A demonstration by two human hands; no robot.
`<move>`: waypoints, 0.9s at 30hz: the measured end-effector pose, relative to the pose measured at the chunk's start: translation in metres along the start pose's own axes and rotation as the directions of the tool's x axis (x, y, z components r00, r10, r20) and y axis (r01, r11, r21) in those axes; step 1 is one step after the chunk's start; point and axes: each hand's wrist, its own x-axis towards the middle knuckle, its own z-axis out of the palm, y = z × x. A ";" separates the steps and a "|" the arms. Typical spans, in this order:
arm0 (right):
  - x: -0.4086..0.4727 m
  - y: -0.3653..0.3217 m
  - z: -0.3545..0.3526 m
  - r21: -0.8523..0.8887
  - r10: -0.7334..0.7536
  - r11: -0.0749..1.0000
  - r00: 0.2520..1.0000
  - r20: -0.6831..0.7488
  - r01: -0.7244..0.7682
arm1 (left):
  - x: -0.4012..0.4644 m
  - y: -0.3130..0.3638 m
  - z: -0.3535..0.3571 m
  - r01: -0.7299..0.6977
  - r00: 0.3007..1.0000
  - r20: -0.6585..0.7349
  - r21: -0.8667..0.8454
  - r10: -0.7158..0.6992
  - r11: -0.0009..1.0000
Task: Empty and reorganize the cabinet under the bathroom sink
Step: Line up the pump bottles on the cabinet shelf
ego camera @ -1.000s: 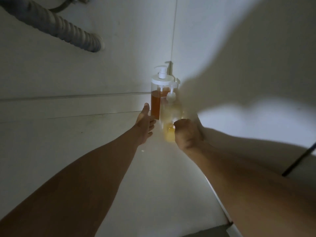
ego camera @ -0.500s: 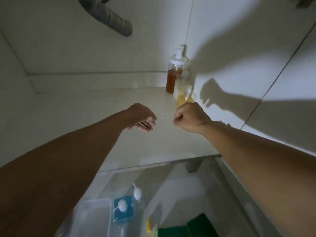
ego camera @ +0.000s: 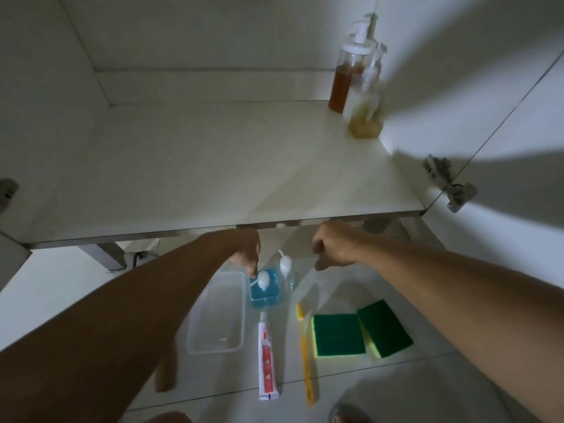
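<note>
— Where are your hands right now?

— Both sit at the middle of the frame, just below the front edge of the white cabinet shelf [ego camera: 213, 166]. My left hand [ego camera: 247, 254] points down with its fingers bent, the fingertips right at the white pump top of the square blue-liquid dispenser bottle [ego camera: 265, 290] on the floor. I cannot tell whether I am pinching the pump or only touching it. My right hand [ego camera: 331, 250] is curled into a loose fist and holds nothing; it hangs just right of the small clear pump bottle [ego camera: 286, 271], apart from it.

— And what's left inside the cabinet?

— Two bottles in the upper right of the frame, at the back right corner of the shelf: a tall clear pump bottle of amber liquid [ego camera: 348, 77] and, just in front of it, a blurred clear pump bottle with pale yellow liquid [ego camera: 364, 114]. Both are well away from my hands.

— What lies on the floor?

— Below my hands, across the lower centre: an empty clear plastic rectangular tray [ego camera: 218, 312] left of the blue bottle, a red-and-white toothpaste tube [ego camera: 266, 358], a yellow toothbrush [ego camera: 305, 355], and two green-and-yellow scrub sponges [ego camera: 338, 334] side by side at the right.
</note>
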 end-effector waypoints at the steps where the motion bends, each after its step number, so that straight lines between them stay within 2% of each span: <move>1: 0.006 -0.002 0.012 -0.016 -0.012 1.000 1.000 0.007 0.012 | 0.004 -0.005 0.012 0.012 0.999 -0.044 -0.012 -0.013 1.000; 4: 0.021 -0.008 0.040 0.001 -0.041 0.999 0.999 -0.001 0.041 | 0.018 -0.018 0.047 0.000 0.993 -0.120 -0.045 -0.005 0.999; 8: 0.037 -0.010 0.068 0.070 -0.048 0.996 0.995 -0.089 0.055 | 0.038 -0.021 0.083 -0.035 0.978 -0.207 -0.006 0.033 0.999; 16: 0.064 -0.006 0.103 0.177 -0.037 0.982 0.990 -0.134 0.061 | 0.066 -0.016 0.111 -0.054 0.936 -0.349 0.010 0.054 0.998; 21: 0.055 -0.001 0.092 0.205 -0.045 0.975 0.980 -0.195 0.086 | 0.059 -0.014 0.109 -0.069 0.934 -0.353 -0.033 0.053 0.997; 27: 0.012 0.004 0.041 0.227 -0.089 0.963 0.968 -0.234 0.144 | 0.024 -0.001 0.073 -0.127 0.935 -0.339 -0.039 0.106 0.991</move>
